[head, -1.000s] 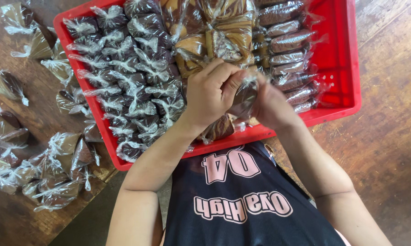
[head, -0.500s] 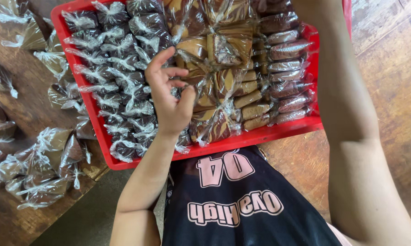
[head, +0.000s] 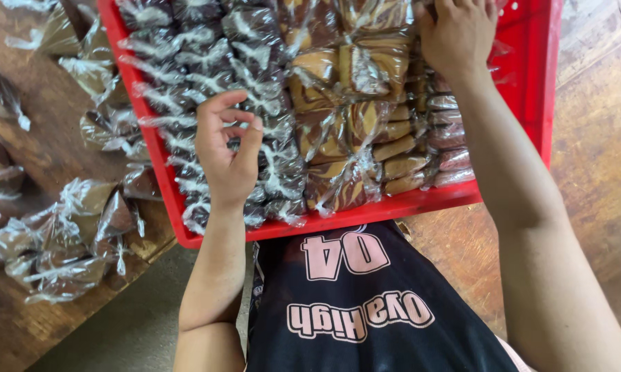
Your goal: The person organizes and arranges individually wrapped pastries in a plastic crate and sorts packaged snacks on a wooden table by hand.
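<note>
A red plastic tray [head: 537, 103] is packed with clear-wrapped cakes: dark brown packets [head: 186, 89] on its left side, marbled brown-and-yellow slices [head: 338, 124] in the middle, and a column of flat brown pieces [head: 448, 138] on the right. My left hand [head: 228, 155] hovers over the dark packets near the tray's front edge, fingers loosely curled, with nothing in it. My right hand [head: 458, 34] reaches to the far right part of the tray, palm down on the wrapped pieces there. Its fingertips are cut off by the frame's top edge.
Several loose wrapped cakes [head: 69, 234] lie on the wooden table [head: 21, 324] left of the tray, with more [head: 83, 62] further back. Worn wooden boards [head: 599, 158] run along the right. My black shirt [head: 365, 310] fills the lower middle.
A second ago both hands were together at the tray's front right on a wrapped cake. My right hand has since reached to the far side; my left has drawn apart over the dark packets.
</note>
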